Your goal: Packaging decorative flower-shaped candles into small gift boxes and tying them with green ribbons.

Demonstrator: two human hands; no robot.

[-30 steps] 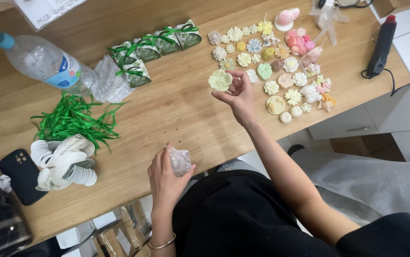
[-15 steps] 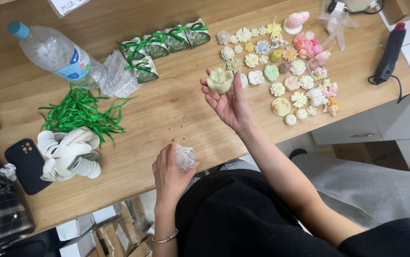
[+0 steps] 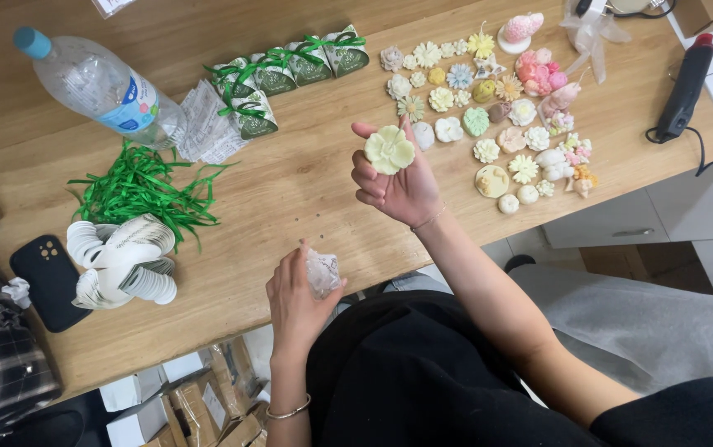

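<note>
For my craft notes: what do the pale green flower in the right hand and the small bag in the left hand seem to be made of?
Pale green flower: likely wax or soap; matte, moulded petals, opaque. Small bag: thin clear plastic film, crinkled, with glossy highlights.

Matt waxy flower (image 3: 389, 150), crinkly clear plastic bag (image 3: 322, 271), smooth wooden table (image 3: 307, 190), glossy green ribbon (image 3: 137, 192)
</note>
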